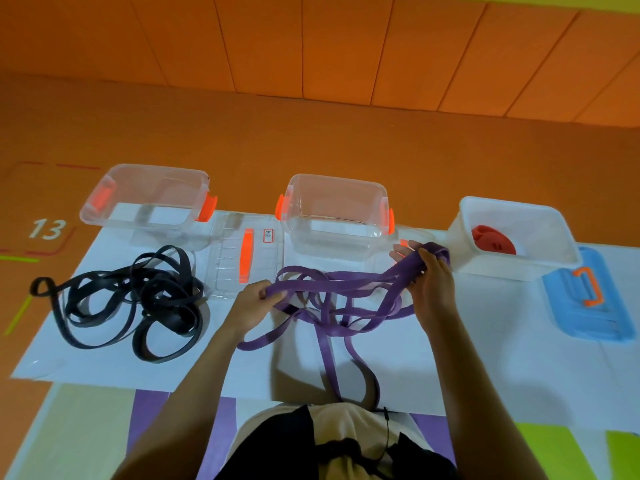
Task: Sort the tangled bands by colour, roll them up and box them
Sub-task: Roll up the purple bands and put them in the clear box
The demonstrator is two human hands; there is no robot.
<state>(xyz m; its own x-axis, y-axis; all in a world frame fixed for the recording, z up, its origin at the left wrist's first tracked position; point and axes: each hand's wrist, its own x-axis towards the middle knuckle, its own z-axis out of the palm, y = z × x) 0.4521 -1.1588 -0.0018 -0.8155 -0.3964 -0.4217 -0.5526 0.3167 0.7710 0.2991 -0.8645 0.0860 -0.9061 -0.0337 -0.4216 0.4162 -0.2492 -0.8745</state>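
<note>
Purple bands [332,289] gripped by left hand [254,301] and right hand [433,282]; black bands [138,299] lie alongside.

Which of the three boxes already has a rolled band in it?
The white box on the right: a red roll lies inside it. The left clear box and the middle clear box show no band inside.

Orange panelled wall [346,46] & floor [311,140], white "13" marking [47,229] at L.
</note>
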